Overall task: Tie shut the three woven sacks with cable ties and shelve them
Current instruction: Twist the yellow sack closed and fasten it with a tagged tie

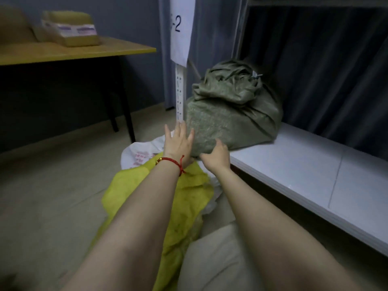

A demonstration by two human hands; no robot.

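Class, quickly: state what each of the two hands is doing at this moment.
Left hand: open, fingers spread, palm flat against the green sack on the shelf.
Right hand: fingers curled, pressing the sack's lower edge; a firm grip cannot be told.

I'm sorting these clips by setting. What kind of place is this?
Probably a storeroom: low metal shelving holding a tied green woven sack, a numbered paper label on the upright, and a parcel on a table.

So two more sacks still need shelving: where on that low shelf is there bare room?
The white shelf board is bare to the right of the green sack, out to the frame edge. The left end by the upright post is crowded: the sack fills it, with the left hand and right hand on it.
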